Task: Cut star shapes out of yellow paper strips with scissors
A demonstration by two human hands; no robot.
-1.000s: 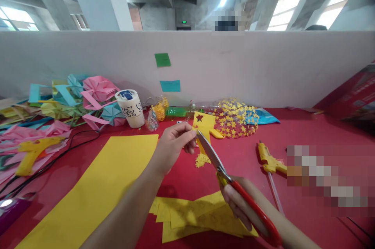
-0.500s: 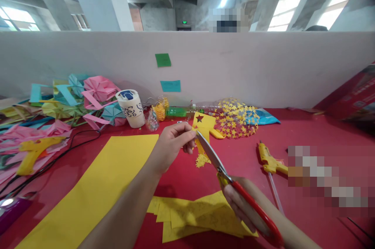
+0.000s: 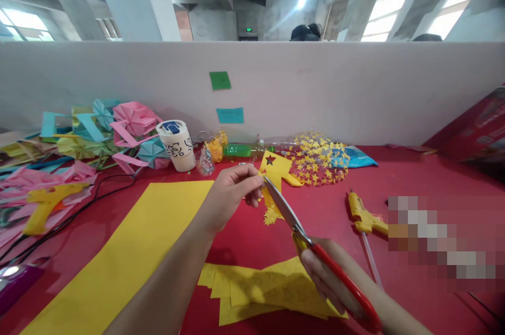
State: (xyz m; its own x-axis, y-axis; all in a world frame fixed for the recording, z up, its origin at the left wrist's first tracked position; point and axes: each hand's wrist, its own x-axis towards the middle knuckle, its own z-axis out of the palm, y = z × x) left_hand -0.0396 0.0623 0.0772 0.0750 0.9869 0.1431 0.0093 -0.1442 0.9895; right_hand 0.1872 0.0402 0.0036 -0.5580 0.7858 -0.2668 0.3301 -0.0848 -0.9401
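My right hand [image 3: 323,266] grips red-handled scissors [image 3: 284,207], their blades pointing up and left, almost closed. The blade tips meet the fingertips of my left hand [image 3: 239,185], which pinches a small bit of yellow paper [image 3: 262,172], mostly hidden by the fingers. Just behind lies a yellow sheet with a star-shaped hole [image 3: 279,164]. A little cluster of cut yellow stars [image 3: 272,215] rests on the red table just past the blades. Below my hands is a stack of yellow paper pieces with faint drawn outlines [image 3: 256,287].
A large yellow sheet [image 3: 130,235] lies under my left forearm. Glue guns stand out at right [image 3: 361,214] and left [image 3: 43,203]. Along the partition are paper flowers [image 3: 134,122], a white patterned cup [image 3: 176,146], a green bottle [image 3: 239,150] and many yellow stars [image 3: 319,161].
Both hands and the scissors stay almost exactly in place. The blades look marginally shifted at most.
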